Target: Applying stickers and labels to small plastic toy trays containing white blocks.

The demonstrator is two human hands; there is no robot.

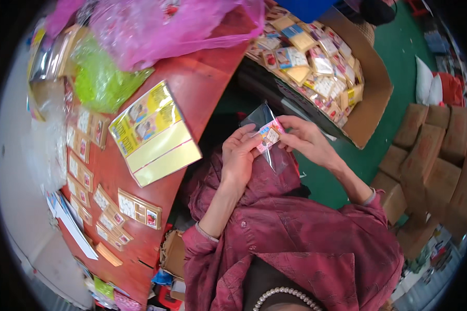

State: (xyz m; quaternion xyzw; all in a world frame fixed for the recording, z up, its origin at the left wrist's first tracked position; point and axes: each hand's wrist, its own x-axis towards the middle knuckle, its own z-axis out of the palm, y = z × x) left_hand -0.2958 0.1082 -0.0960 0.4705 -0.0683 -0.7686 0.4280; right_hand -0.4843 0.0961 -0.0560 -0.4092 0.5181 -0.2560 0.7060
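Here we had it, the small pink card [269,136] above the lap [267,186], just right of the red table [192,88]; our left hand [237,155] pinched its left end, thumb on top; our right hand [305,139] pinched its right end; clear film [253,115] spread around it; right of the table, too, we saw an open carton [373,111] heaped with wrapped packets [296,57]!
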